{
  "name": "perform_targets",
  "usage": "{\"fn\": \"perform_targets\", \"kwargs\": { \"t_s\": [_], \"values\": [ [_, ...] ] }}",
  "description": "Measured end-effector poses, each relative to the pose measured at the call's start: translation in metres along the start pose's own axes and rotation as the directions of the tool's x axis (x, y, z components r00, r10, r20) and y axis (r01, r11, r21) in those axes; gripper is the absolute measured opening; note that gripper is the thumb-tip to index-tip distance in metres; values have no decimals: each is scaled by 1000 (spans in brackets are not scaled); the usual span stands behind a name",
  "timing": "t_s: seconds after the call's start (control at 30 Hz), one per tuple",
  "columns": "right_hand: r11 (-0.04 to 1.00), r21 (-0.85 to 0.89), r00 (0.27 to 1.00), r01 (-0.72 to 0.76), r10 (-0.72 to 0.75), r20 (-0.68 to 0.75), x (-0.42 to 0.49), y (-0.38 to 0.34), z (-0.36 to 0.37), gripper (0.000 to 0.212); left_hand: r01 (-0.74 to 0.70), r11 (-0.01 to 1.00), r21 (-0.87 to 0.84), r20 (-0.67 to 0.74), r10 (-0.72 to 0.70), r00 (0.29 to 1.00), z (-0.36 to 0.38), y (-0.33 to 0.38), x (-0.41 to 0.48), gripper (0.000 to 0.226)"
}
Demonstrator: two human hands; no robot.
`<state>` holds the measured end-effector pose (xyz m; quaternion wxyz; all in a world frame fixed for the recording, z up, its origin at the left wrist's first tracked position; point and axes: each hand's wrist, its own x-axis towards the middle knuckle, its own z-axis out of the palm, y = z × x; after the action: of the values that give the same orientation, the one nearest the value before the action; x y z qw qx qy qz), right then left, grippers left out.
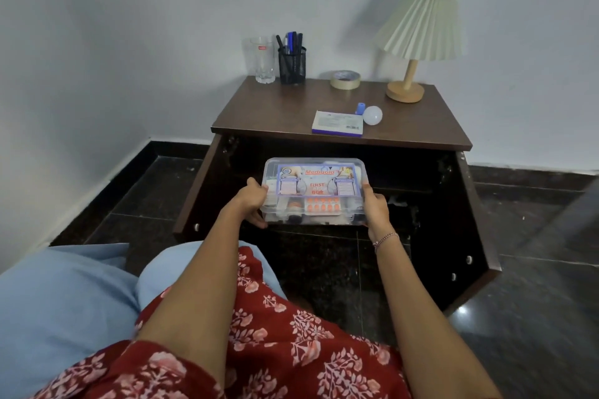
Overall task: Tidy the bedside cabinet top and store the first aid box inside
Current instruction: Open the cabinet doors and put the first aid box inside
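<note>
Head view: the box (313,191), a clear plastic case with a printed first-aid label on its lid, is near the middle of the frame. It is at 6 o'clock from the cabinet (275,107) top and level with the dark opening beneath it. Both doors are swung wide, the left door (197,185) toward 8 o'clock and the right door (476,220) toward 4. The left hand (251,201) grasps the box's 9 o'clock end, thumb over the lid edge and fingers curled beneath. The right hand (376,204) clasps the 3 o'clock end the same way. The interior is too dark to tell whether the base rests on a shelf.

On the top, a glass (262,60) and pen pot (292,63) stand at 11 o'clock, tape (345,79) at 12 and a lamp (411,42) at 1. A carton (337,122) lies at 4 with a bulb (372,115) just beside it.

The box looks rigid and fairly light, but its smooth walls are probably slippery. The blister strips and small bottle seen through the plastic would likely slide if it tipped. Gripping the short ends with fingers underneath and the lid level seems the safest hold. No clasp shows, so lifting by the lid alone would be a risk.
</note>
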<state>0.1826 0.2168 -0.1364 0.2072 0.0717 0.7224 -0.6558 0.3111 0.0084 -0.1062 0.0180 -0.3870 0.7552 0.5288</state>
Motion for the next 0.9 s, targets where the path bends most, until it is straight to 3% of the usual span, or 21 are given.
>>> {"fn": "perform_targets", "kwargs": {
  "t_s": [0.17,0.3,0.53,0.7,0.9],
  "values": [
    [996,93,999,-10,13,-38,24,1,-16,54,62,998,-12,45,-61,997,27,22,24,30],
    [985,170,999,-11,19,-42,45,5,-24,46,88,996,6,-15,-87,996,45,47,45,43],
    [972,234,994,-14,38,-100,88,8,-47,38,165,985,47,-22,-164,986,89,83,81,37],
    [988,154,977,24,10,-215,122,9,-62,37,182,983,19,41,-182,982,115,80,103,36],
    [995,43,969,93,-81,-235,150,6,-72,33,146,986,-85,42,-143,989,131,71,126,36]
  ]
}}
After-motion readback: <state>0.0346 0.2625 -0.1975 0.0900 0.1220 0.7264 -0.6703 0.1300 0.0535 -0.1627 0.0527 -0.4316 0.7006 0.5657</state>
